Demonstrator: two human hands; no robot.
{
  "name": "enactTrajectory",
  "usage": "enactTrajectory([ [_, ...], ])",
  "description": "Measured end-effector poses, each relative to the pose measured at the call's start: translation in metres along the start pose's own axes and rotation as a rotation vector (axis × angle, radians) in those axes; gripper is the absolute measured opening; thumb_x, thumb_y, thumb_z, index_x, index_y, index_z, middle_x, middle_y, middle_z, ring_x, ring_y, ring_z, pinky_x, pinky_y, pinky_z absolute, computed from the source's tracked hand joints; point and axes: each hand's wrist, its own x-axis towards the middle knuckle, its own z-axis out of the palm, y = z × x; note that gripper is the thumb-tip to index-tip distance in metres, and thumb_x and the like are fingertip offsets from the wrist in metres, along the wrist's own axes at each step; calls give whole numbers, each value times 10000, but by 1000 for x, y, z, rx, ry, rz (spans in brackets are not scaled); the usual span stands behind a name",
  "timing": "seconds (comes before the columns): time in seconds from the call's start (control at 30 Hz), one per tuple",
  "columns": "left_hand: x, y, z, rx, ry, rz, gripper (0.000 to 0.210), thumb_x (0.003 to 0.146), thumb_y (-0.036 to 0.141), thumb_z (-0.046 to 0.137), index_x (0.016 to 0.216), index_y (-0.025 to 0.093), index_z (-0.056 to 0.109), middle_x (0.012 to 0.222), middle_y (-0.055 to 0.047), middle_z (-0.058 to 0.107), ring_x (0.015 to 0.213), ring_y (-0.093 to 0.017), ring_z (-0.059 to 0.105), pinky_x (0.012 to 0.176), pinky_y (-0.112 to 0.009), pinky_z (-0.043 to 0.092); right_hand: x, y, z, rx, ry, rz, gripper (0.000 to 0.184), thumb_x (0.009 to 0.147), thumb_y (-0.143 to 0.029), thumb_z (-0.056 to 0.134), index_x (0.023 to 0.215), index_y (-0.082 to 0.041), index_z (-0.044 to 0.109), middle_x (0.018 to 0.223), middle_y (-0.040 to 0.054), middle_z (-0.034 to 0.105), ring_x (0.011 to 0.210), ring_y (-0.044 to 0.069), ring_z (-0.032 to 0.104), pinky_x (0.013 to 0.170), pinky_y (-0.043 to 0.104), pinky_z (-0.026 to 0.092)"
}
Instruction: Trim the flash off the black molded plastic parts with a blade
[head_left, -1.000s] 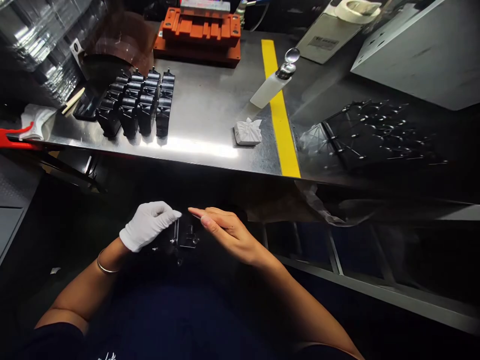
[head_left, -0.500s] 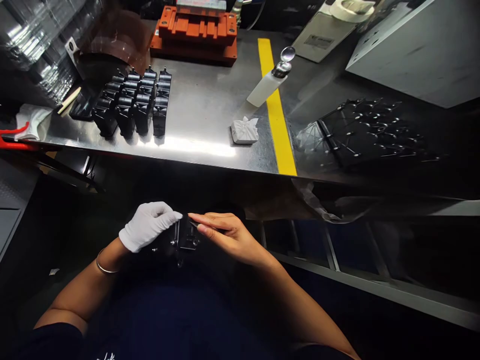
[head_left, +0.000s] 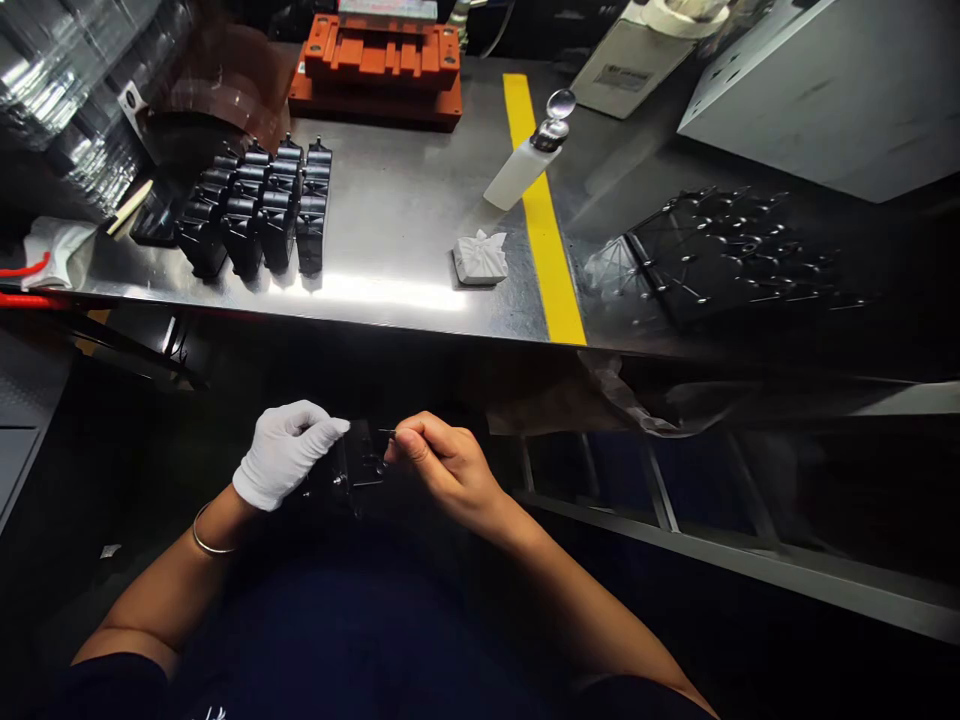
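Glossy black angular part at the frame's lower centre meets the pinched fingertips of the white-gloved left hand, while the bare right hand curls tightly around a thin dark tool.

A white glove, thin silvery bangle and navy short-sleeved shirt are worn.

No text, number or brand is legible in your view. At your 1 o'clock, the pale box carries a grey label; its dark print is too small to read. At your 10 o'clock, the white tag bears a dark oval mark, indistinct. At your 7 o'clock, the white print on your dark blue shirt is cut off by the lower edge.
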Motion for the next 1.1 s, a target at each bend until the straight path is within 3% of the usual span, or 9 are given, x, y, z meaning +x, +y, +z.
enactTrajectory([
  [0.1,-1,-2,2,-6,35,41,373,730,468,691,562,149,597,502,27,504,492,-83,423,480,-216,353,0,0,7,-95,46,-115,261,935,-248,484,704,-167,577,618,4,573,545,92,517,524,210,427],
  [0.3,-4,-1,3,23,50,123,321,748,401,695,564,150,618,509,22,548,490,-84,460,498,-213,372,1,0,12,-78,46,-138,258,924,-195,498,682,-153,578,585,-10,553,513,76,495,498,191,401],
  [0.47,-4,-2,6,-9,66,77,321,728,413,707,562,152,621,514,20,550,501,-87,464,507,-215,377,1,-2,10,-69,23,-190,272,919,-167,501,661,-148,583,569,-11,552,499,70,489,487,186,388],
  [0.6,-4,0,8,-67,75,-71,394,694,489,709,529,154,582,490,32,481,488,-81,406,469,-214,343,4,-2,2,-52,-61,-279,248,907,-144,514,675,-139,603,564,-3,559,496,69,493,486,185,385],
  [0.77,-5,4,10,-98,-41,-116,432,661,534,718,524,153,567,480,35,455,480,-78,375,450,-217,316,10,-1,-10,184,-340,-287,324,927,-194,486,615,-143,560,501,-23,488,439,59,435,438,184,348],
  [0.83,-4,5,10,-103,-16,-92,436,664,545,709,528,155,569,485,34,454,487,-81,378,459,-220,322,10,-2,-11,195,-272,-287,323,936,-192,459,634,-141,560,510,-20,483,448,62,438,443,187,352],
  [0.93,-1,4,10,-88,58,-73,434,668,541,702,520,158,562,493,33,455,498,-85,388,474,-224,336,9,-4,-7,10,-89,-344,254,919,-139,469,695,-134,589,559,-4,513,490,71,454,474,197,359],
  [1.1,2,3,11,-64,96,-79,398,682,487,703,512,159,552,496,36,450,501,-83,387,483,-224,344,7,-4,-2,-131,-48,-435,224,907,-127,488,705,-143,584,554,-8,511,490,77,443,479,208,347],
])
